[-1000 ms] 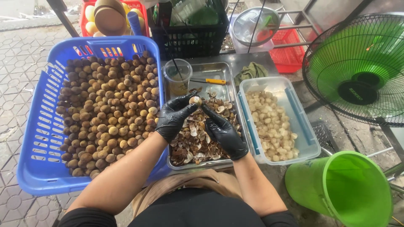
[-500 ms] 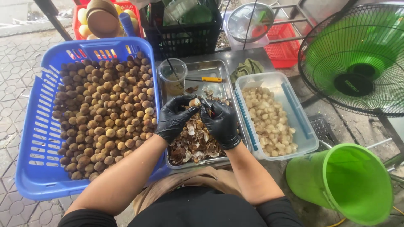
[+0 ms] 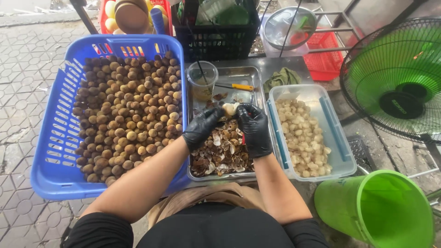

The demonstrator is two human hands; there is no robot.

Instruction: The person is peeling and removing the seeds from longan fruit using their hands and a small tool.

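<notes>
Two glossy black-gloved hands, left hand (image 3: 201, 127) and right hand (image 3: 254, 129), pinch one pale, round peeled fruit (image 3: 228, 109) in a tight grip above a steel tray (image 3: 250, 77) of brittle brown shells (image 3: 221, 151).

A metal tray (image 3: 257, 76) of shells (image 3: 223, 154) sat between a basket (image 3: 55, 138) of unpeeled fruits (image 3: 126, 112) on its left and a container (image 3: 340, 151) of peeled fruits (image 3: 303, 138) on its right; a plastic cup (image 3: 202, 80) stood in the tray's far left corner.

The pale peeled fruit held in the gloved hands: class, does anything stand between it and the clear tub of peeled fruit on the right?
Nothing visible does. The peeled fruit sits between the left hand and right hand above the metal tray. The clear tub lies open just beside the tray, with only its low rim between.
</notes>
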